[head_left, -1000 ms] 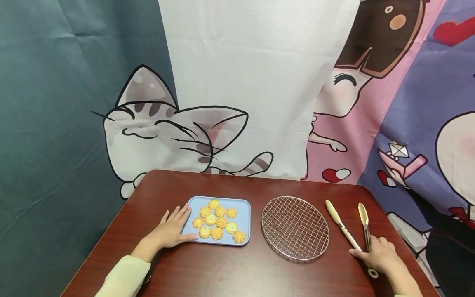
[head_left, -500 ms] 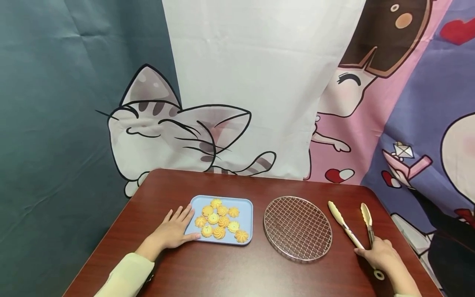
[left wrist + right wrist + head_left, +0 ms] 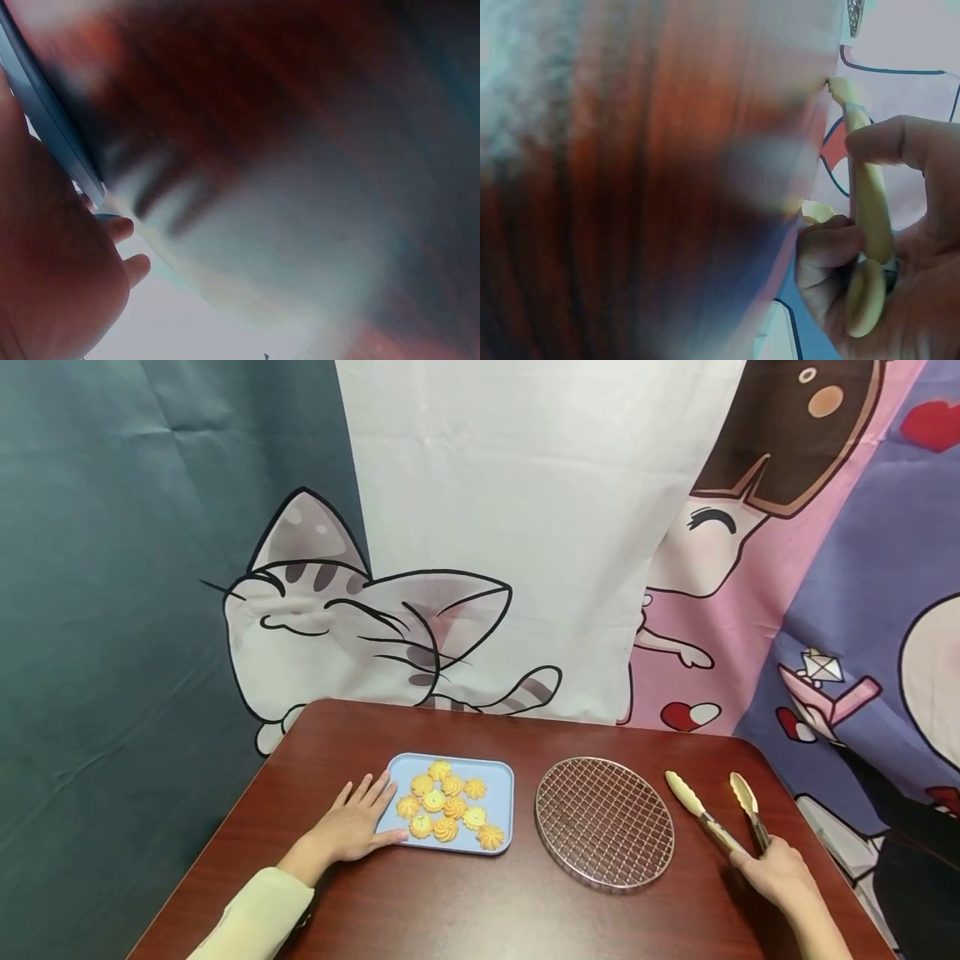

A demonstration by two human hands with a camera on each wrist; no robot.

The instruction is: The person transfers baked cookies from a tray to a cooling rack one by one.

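Observation:
My left hand (image 3: pixel 347 831) lies with straight, spread fingers against the left edge of a light blue tray (image 3: pixel 498 781). Its thumb reaches over the tray's near left corner. Several yellow piped cookies (image 3: pixel 446 829) lie in the tray. In the left wrist view, the left hand (image 3: pixel 60 262) is beside the tray's edge (image 3: pixel 52 124). My right hand (image 3: pixel 780 872) grips a pair of tongs (image 3: pixel 705 818) by the handles, with the cream tips spread apart and pointing away. In the right wrist view, fingers and thumb of the right hand (image 3: pixel 922 247) curl round the tongs (image 3: pixel 871 202), whose ring end shows at the palm.
A round wire rack (image 3: pixel 604 823) lies between the tray and the tongs. Everything is on a dark red-brown wooden table (image 3: pixel 480 910). A printed cloth backdrop (image 3: pixel 487 527) hangs behind the table's far edge.
The head view has shifted slightly. My right hand has closed further round the tongs, and their ring end is now hidden in the head view. My left hand stays at the tray.

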